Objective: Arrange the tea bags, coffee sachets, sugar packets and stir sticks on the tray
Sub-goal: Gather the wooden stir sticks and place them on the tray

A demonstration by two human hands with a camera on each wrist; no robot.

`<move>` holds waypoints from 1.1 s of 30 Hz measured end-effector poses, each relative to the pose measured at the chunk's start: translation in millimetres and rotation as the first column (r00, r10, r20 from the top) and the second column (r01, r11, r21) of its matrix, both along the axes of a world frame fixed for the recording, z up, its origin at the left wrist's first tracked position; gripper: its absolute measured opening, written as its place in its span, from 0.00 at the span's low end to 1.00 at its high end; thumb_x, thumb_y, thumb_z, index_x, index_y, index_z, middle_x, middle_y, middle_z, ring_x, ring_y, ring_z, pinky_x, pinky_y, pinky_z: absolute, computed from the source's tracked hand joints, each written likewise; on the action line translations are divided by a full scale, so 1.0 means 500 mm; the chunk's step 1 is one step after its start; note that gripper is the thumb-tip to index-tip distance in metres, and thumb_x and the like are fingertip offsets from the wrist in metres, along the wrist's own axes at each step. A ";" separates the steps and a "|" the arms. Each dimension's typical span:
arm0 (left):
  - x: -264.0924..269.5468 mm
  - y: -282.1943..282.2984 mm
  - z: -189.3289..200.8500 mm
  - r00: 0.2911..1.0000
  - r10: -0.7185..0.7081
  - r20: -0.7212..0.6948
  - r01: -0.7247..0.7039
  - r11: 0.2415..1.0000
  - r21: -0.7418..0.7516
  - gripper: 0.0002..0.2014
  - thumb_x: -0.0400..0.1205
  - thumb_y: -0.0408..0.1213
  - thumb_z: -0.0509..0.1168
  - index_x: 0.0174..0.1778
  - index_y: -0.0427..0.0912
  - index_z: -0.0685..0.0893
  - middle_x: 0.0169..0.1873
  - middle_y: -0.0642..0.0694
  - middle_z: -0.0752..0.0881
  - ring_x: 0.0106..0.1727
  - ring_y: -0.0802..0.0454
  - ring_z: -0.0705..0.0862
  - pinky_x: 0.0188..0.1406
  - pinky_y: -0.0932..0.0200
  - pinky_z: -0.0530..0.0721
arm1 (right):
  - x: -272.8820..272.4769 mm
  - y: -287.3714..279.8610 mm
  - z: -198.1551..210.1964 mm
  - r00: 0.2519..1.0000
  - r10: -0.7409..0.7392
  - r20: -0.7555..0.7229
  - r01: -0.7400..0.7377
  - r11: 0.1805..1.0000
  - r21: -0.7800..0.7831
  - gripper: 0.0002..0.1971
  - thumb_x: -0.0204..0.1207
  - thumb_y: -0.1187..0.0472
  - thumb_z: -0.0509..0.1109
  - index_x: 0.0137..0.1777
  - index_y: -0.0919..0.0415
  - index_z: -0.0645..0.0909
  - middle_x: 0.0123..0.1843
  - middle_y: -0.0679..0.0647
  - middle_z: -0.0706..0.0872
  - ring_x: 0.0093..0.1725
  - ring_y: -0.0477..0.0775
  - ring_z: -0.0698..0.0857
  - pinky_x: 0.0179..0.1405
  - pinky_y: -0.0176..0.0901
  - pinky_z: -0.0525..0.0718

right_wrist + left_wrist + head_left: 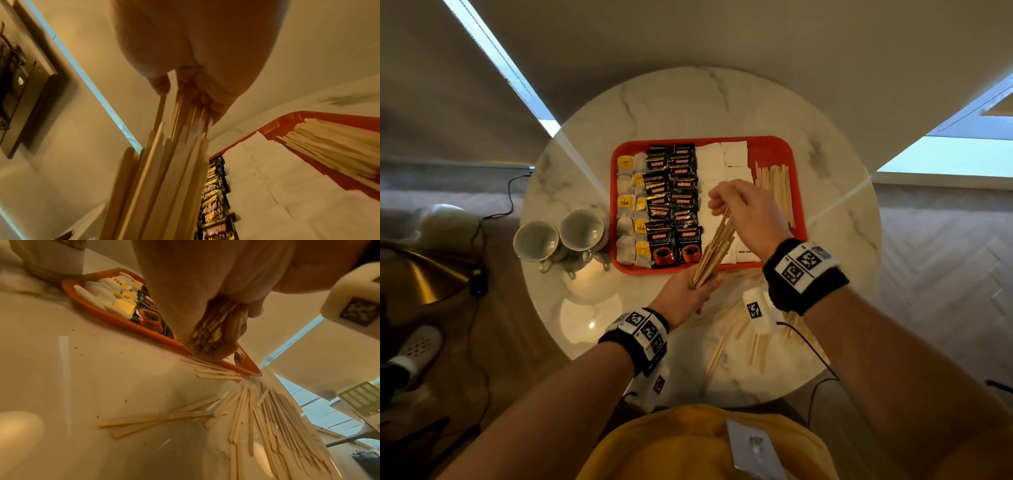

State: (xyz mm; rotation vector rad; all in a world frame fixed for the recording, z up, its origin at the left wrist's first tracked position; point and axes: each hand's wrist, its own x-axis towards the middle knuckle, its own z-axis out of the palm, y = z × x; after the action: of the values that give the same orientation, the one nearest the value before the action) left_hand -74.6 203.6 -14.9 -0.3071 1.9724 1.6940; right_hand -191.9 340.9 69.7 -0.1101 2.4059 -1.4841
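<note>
A red tray (774,147) on the round marble table holds tea bags (631,212) at the left, black coffee sachets (674,205) beside them, white sugar packets (717,161) in the middle and a row of wooden stir sticks (777,188) at the right. My left hand (688,291) grips the lower end of a bundle of stir sticks (717,246) at the tray's near edge. My right hand (743,209), above the sugar packets, pinches the bundle's upper end (185,105). More loose stir sticks (257,410) lie on the table in front of the tray (127,324).
Two pale cups (561,236) stand on the table just left of the tray. A cable (811,346) trails from my right wrist over the table's near edge. Floor, a lamp and a shoe show at the left.
</note>
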 end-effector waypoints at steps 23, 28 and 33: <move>-0.064 0.042 0.020 0.994 -0.112 0.018 0.114 0.988 -0.104 0.14 0.86 0.52 0.67 0.50 0.44 0.82 0.33 0.47 0.80 0.31 0.52 0.79 0.34 0.50 0.87 | 0.022 0.013 -0.024 0.951 0.227 0.212 -0.281 0.919 0.277 0.28 0.84 0.32 0.56 0.50 0.55 0.88 0.44 0.53 0.89 0.44 0.49 0.88 0.39 0.40 0.82; -0.073 0.052 0.026 0.994 -0.106 0.020 0.107 0.992 -0.064 0.11 0.84 0.47 0.70 0.48 0.42 0.80 0.31 0.45 0.82 0.29 0.50 0.80 0.34 0.48 0.88 | 0.019 0.018 -0.045 0.955 0.278 0.102 -0.295 0.875 0.383 0.12 0.86 0.53 0.64 0.53 0.58 0.88 0.49 0.53 0.91 0.48 0.53 0.88 0.55 0.54 0.88; -0.079 0.062 0.023 0.992 -0.017 0.121 0.008 0.997 0.075 0.09 0.85 0.40 0.69 0.46 0.39 0.78 0.27 0.48 0.79 0.27 0.51 0.78 0.42 0.44 0.87 | 0.013 0.012 -0.027 0.943 0.323 0.076 -0.328 0.875 0.355 0.13 0.87 0.50 0.64 0.59 0.56 0.85 0.48 0.51 0.90 0.45 0.50 0.87 0.49 0.50 0.86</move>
State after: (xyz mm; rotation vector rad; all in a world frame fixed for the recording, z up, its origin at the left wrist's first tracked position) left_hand -113.9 234.4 -3.3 -0.3621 1.8158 1.6949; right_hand -185.6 346.9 56.3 -0.3969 2.4533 -0.8725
